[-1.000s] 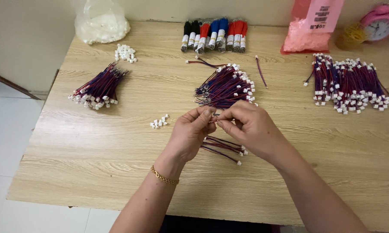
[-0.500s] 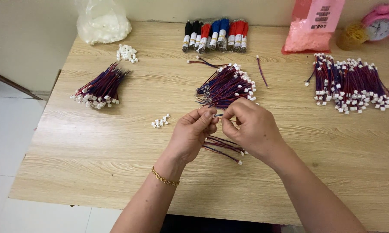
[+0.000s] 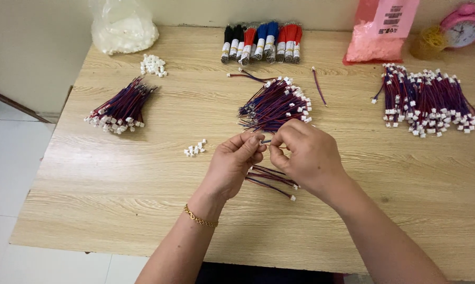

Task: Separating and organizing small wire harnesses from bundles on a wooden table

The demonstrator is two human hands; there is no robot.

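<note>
Pinching a thin red-blue wire (image 3: pixel 266 141) btwn both hands, left (image 3: pixel 236 163) & right (image 3: pixel 306 155), we hold it just above the woodgrain tabletop (image 3: pixel 142 173), w/ loose wires (image 3: pixel 271 179) beneath, small white plastic plugs (image 3: pixel 195 149) nearby.

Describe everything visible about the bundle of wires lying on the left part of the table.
The bundle of red and blue wires with white plastic end plugs lies loose on the light wooden table, slanting from lower left to upper right. Its plugs cluster at the lower-left end, and the wires narrow toward the far end. Nothing touches it but the table; both hands are well away.
</note>
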